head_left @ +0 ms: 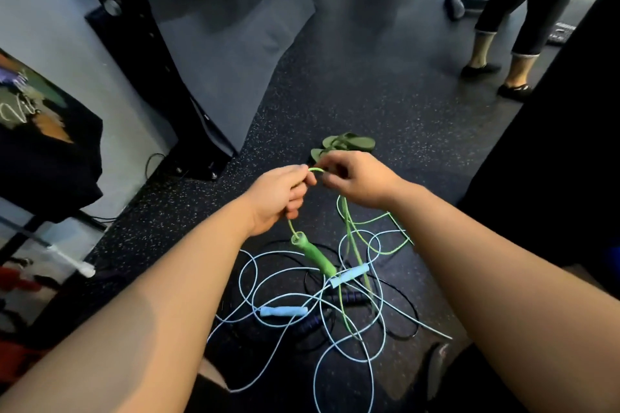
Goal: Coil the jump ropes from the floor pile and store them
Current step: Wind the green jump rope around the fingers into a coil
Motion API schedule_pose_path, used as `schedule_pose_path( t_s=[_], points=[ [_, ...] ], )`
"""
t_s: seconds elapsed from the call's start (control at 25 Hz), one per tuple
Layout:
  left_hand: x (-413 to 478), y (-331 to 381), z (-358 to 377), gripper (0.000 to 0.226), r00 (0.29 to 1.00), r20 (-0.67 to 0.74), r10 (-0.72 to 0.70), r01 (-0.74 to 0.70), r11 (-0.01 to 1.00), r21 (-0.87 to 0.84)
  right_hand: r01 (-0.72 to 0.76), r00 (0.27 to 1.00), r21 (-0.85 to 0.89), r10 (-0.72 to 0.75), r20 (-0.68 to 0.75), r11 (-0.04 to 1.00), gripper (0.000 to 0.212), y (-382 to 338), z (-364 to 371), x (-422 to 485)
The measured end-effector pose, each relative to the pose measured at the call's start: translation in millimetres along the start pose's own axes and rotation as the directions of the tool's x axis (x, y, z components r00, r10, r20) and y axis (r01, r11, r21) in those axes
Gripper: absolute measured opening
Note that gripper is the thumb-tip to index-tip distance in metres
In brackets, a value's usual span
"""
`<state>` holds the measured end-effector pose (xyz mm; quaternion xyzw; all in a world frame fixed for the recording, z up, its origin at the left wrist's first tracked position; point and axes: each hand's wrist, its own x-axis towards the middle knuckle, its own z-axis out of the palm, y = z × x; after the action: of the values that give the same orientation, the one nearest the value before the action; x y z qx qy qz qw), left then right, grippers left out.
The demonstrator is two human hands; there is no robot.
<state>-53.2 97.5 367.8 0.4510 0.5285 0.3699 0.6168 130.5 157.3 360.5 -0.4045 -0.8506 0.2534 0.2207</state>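
Observation:
My left hand point(280, 196) grips the cord of the green jump rope, and its green handle point(315, 255) dangles just below the fist. My right hand point(355, 178) pinches the same green cord a little further along; a short green arc shows between the two hands. From my right hand the green cord point(350, 231) drops in loops to the floor. Under both hands lies a tangled pile: a light-blue rope point(335, 342) with two pale-blue handles point(283, 311), and a dark rope with purple handles point(349, 297) partly buried beneath.
A pair of green flip-flops point(345, 144) lies just beyond my hands. A black rack post point(157, 54) and a grey mat stand at the left. Another person's legs point(503, 54) are at the back right. A black panel point(553, 161) fills the right side.

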Motion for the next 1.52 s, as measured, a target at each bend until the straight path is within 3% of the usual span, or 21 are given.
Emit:
schedule_pose_path(
  t_s=[0.16,0.24,0.4,0.48,0.56,0.68,0.76,0.88,1.12,1.24,1.36,1.52],
  points=[
    [3.4,1.1,-18.0,0.031,1.000,0.007,0.020,-0.021,0.999,0.038,-0.184,0.970,-0.332,0.226,0.094,0.925,0.015,22.7,-8.7,0.8],
    [5.7,-0.6,-20.4,0.031,0.999,-0.024,0.024,-0.021,0.992,0.127,-0.262,0.944,-0.379,0.318,0.092,0.887,0.025,27.0,-9.8,-0.1],
    [10.2,-11.2,-18.7,0.023,0.983,-0.179,-0.030,0.074,0.966,0.249,-0.318,0.941,-0.198,0.333,0.050,0.927,0.031,21.6,-0.8,2.9],
    [7.0,-14.8,-16.1,0.017,0.989,-0.132,-0.070,0.105,0.956,0.274,-0.345,0.936,-0.114,0.350,0.024,0.931,0.035,16.8,4.9,4.3],
    [-0.3,-15.2,-11.3,0.028,0.995,-0.030,-0.092,0.097,0.950,0.297,-0.335,0.942,-0.072,0.336,-0.002,0.939,0.038,11.4,6.6,3.3],
    [-7.2,-14.9,-0.7,0.030,0.998,0.063,-0.002,-0.016,0.959,0.283,-0.305,0.952,-0.066,0.305,-0.006,0.950,0.042,3.9,4.7,-1.6],
    [-7.0,-15.7,2.5,0.027,0.996,0.007,0.092,-0.090,0.954,0.286,-0.305,0.952,-0.106,0.307,0.001,0.947,0.045,0.8,3.4,-5.6],
    [-4.7,-17.2,-1.0,0.031,0.980,-0.158,0.123,-0.077,0.961,0.267,-0.279,0.955,-0.137,0.289,0.063,0.951,0.046,1.3,0.2,-12.3],
    [-1.4,-25.7,-15.3,0.033,0.949,-0.295,0.108,0.005,0.935,0.355,-0.089,0.994,-0.144,0.098,0.052,0.985,0.021,1.6,-2.9,-23.1],
    [0.8,-29.5,-23.9,0.031,0.922,-0.384,0.055,0.095,0.928,0.361,-0.148,0.988,-0.113,0.153,0.038,0.983,0.041,-1.9,-9.3,-23.8],
    [2.0,-37.3,-33.3,0.030,0.903,-0.430,0.000,0.178,0.910,0.374,-0.231,0.972,-0.084,0.226,-0.068,0.969,0.061,-7.8,-13.6,-22.3],
    [-1.3,-36.9,-35.3,0.028,0.914,-0.403,0.051,0.164,0.861,0.481,-0.298,0.951,0.052,0.301,-0.069,0.953,0.053,-8.4,-10.2,-22.5]
  ],
)
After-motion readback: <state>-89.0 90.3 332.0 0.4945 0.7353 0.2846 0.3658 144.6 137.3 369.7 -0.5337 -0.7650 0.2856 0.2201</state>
